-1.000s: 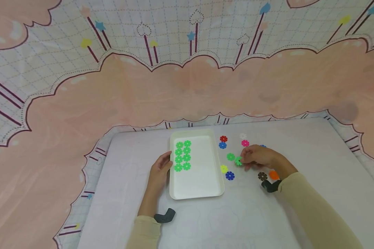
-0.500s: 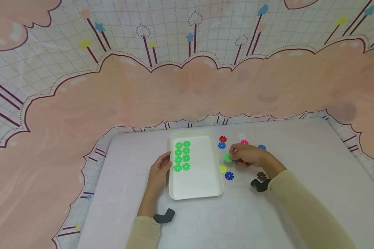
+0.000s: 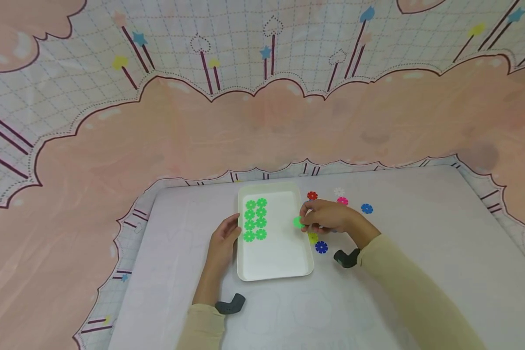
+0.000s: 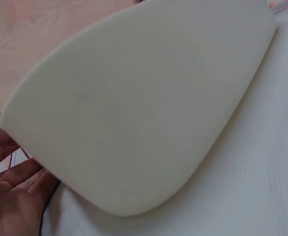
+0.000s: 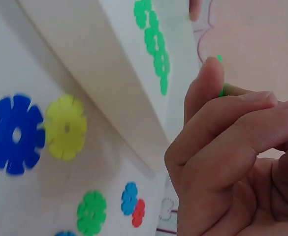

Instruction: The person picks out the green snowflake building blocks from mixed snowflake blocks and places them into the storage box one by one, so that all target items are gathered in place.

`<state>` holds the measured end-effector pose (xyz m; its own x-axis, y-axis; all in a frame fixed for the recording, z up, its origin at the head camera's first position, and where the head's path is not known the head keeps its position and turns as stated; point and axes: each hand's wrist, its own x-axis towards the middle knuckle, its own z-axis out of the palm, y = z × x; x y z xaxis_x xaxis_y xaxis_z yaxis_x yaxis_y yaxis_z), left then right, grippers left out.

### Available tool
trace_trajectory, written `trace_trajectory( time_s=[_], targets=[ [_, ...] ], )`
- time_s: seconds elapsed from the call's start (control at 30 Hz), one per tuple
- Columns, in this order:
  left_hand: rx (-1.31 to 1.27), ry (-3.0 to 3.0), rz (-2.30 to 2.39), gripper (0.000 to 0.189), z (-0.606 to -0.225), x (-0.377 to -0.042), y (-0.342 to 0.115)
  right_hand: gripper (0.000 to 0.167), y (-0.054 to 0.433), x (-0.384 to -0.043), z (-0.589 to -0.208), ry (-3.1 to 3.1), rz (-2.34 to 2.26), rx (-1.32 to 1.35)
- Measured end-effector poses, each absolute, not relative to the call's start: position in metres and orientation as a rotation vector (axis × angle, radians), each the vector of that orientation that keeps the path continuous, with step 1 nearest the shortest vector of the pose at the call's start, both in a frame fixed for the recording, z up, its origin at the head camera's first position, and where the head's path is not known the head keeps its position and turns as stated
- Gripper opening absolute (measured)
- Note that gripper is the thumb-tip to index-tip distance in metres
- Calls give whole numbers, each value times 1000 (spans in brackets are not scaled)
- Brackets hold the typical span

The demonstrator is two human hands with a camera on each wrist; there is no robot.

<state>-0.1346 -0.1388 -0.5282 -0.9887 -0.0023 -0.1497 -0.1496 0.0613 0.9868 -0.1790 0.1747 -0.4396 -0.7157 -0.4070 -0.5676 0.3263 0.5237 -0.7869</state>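
Observation:
My right hand [image 3: 328,215] pinches a green snowflake disc [image 3: 298,222] between thumb and fingers, over the right rim of the white tray [image 3: 275,262]. In the right wrist view that disc shows only as a thin green sliver [image 5: 220,90] behind the fingertips. My left hand [image 3: 225,238] holds the tray's left edge; in the left wrist view its fingers [image 4: 23,174] are partly hidden by the tray wall [image 4: 134,113]. Several green discs [image 3: 261,222] lie in two columns in the left part of the tray.
Right of the tray lie loose snowflake discs: dark blue [image 3: 321,247], yellow [image 3: 313,238], red [image 3: 312,195], pink [image 3: 342,201], white [image 3: 339,192] and blue [image 3: 367,208]. Another green disc [image 5: 91,213] lies on the table in the right wrist view. Patterned cloth [image 3: 262,126] hangs behind.
My right hand has moved left with the pinched green disc, from among the loose discs to over the tray's right rim. The left hand and the tray stay in place.

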Motion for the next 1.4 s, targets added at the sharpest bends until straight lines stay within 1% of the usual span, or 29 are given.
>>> trace_trajectory(
  time_s=[0.5, 0.8, 1.03, 1.4],
  targets=[
    [-165, 2214, 2075, 39, -529, -135, -138, 23, 126, -177, -443, 1960, -1331, -53],
    [-179, 2225, 2059, 39, -527, -134, -138, 14, 102, -177, -451, 1979, -1348, -65],
    [-171, 2208, 2074, 39, -528, -135, -139, 9, 82, -178, -457, 2036, -1279, -105],
    [-171, 2205, 2062, 39, -527, -135, -139, 10, 60, -179, -467, 2103, -1153, -117]
  ],
)
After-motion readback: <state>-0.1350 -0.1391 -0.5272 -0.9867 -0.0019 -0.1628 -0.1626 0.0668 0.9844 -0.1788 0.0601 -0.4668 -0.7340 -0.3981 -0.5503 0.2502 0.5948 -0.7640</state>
